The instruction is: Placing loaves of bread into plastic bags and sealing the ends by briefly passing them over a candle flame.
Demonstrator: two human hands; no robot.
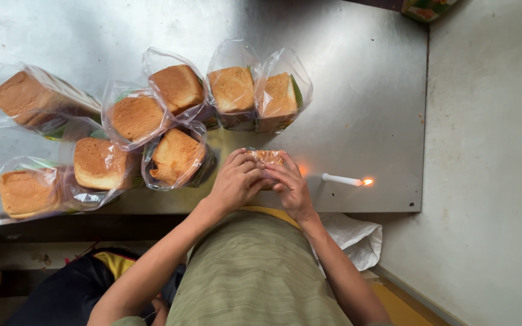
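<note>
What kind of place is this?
Probably a small bakery's packing spot: bagged loaves stand on a metal table, a lit candle lies beside them, and both hands hold another bag.

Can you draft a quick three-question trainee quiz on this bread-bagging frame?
1. True or false: the white candle lying on the metal table is lit.
2. Which hands grip the small clear-bagged loaf? A) left hand only B) right hand only C) both
3. On which side of the hands does the candle lie?

Key: 1 true; 2 C; 3 the person's right.
</note>
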